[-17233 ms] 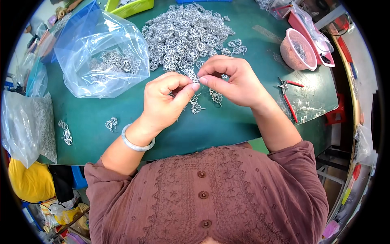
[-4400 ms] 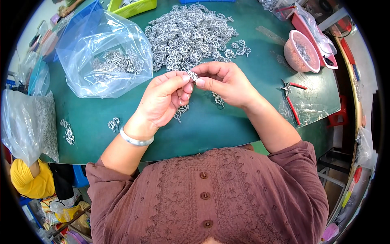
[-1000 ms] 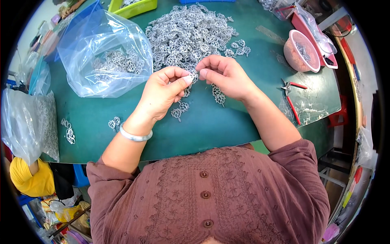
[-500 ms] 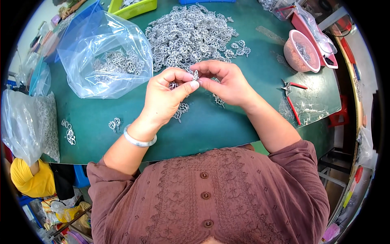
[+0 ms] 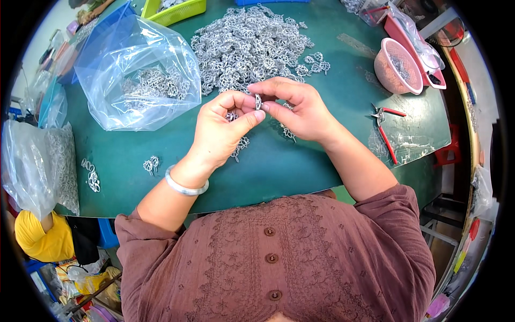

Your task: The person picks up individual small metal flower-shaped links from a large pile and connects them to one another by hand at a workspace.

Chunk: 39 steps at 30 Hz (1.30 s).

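Note:
Between the fingertips of my left hand (image 5: 222, 126) and my right hand (image 5: 301, 110) is a small silver openwork metal piece (image 5: 258, 102), held on edge. Thumb and fingers of both hands pinch it, one hand on each side. A few more openwork pieces (image 5: 241, 146) lie under my left hand, and others (image 5: 288, 130) show below my right fingers, partly hidden. Just beyond my hands rises a large heap of the same silver wire-like pieces (image 5: 249, 45). A clear plastic bag (image 5: 102, 110) with a batch of such pieces stands open left of the heap.
Red-handled pliers (image 5: 387, 137) lie on the green table (image 5: 279, 174) at right, near a pink basket (image 5: 383, 70). A filled plastic bag (image 5: 29, 166) sits at the left edge, beside loose pieces (image 5: 93, 180). A yellow-green tray (image 5: 185, 12) and a blue bin (image 5: 107, 32) stand behind.
The silver piece has turned a little between my fingertips, and my left thumb has shifted slightly. Both hands stay in nearly the same place.

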Each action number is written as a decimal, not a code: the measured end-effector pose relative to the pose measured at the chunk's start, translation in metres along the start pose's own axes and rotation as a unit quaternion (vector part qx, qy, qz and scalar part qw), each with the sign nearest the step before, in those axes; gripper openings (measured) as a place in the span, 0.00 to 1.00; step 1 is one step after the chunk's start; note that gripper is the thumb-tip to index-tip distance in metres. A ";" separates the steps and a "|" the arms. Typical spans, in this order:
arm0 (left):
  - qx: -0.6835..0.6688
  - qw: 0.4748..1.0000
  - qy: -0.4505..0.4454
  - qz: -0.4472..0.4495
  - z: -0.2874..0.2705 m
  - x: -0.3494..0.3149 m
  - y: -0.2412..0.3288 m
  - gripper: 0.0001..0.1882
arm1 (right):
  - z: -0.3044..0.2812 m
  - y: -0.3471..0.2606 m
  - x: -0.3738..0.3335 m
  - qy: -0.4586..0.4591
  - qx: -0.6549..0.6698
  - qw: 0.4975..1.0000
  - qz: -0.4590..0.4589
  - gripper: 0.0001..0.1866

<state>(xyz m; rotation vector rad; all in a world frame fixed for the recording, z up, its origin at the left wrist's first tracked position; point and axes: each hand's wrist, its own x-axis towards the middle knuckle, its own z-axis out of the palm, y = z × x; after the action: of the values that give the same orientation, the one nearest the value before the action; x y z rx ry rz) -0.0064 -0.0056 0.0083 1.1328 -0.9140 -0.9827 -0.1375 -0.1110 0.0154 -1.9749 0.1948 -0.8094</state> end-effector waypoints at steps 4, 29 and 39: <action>-0.006 1.000 0.001 -0.025 0.002 -0.001 0.006 0.06 | -0.001 0.000 0.001 -0.002 -0.070 0.996 -0.054 0.16; -0.269 0.935 -0.013 -0.232 -0.012 0.005 0.012 0.07 | 0.002 0.002 -0.005 -0.034 0.187 0.965 0.180 0.14; -0.270 0.932 -0.016 -0.242 -0.012 0.005 0.013 0.07 | 0.001 0.002 -0.004 -0.037 0.164 0.972 0.166 0.13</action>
<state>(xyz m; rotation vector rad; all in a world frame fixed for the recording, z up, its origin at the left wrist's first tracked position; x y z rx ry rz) 0.0085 -0.0045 0.0192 0.8735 -0.3381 -1.5455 -0.1399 -0.1095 0.0115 -1.6014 0.3169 -0.5118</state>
